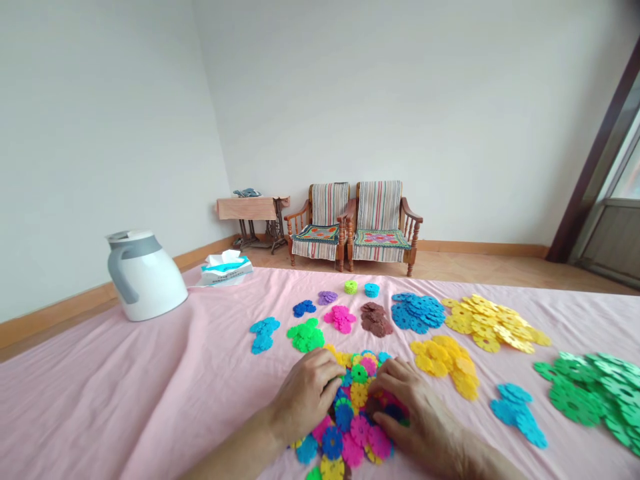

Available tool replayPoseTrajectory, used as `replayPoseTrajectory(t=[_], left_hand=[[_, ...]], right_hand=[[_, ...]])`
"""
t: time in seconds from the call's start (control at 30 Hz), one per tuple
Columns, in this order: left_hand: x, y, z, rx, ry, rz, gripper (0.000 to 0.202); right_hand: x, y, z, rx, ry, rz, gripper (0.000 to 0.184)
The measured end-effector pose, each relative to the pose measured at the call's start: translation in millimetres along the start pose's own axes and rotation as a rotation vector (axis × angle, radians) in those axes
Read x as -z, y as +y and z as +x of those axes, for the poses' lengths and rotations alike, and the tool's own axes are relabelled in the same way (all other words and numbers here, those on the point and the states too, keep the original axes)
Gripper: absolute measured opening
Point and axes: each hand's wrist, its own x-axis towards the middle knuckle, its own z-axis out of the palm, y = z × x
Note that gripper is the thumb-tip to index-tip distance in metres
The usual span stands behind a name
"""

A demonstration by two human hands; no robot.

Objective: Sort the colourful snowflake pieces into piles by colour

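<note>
A pink tablecloth (215,407) is spreading beneath everything, with a white-and-grey thermos jug (156,283) standing at its far left. A mixed-colour heap of plastic snowflake discs (344,419) is lying front and centre. The left hand (306,387) is curling its fingers against the heap's left edge; the right hand (423,407) is reaching over its right side, thumb and fingers parted. Whether either is gripping a disc, I cannot tell.

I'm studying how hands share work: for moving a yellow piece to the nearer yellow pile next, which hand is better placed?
Probably the right hand: it is at the right side of the mixed heap, nearer that yellow pile. The left hand sits across the heap, so it would reach farther.
</note>
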Motion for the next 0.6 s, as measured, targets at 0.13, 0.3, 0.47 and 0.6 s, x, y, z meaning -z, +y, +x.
replayPoseTrajectory(t=[0.13,0.3,0.47,0.6], left_hand=[[-1.2,0.4,0.8,0.0,0.012,-0.018,0.02],[-1.9,-0.9,1.2,0.039,0.047,-0.047,0.021],[0.3,-11.6,2.7,0.141,0.185,-0.102,0.022],[0.6,-21.6,4.3,0.211,0.264,-0.14,0.022]], right_hand=[[8.2,-4.5,0.8,0.002,-0.067,0.034,0.012],[2.1,-3.7,2.0,-0.06,-0.013,0.123,0.008],[-3.7,19.3,11.4,-0.242,0.21,0.232,0.012],[-0.9,49.7,32.6,-0.324,0.347,0.301,0.017]])
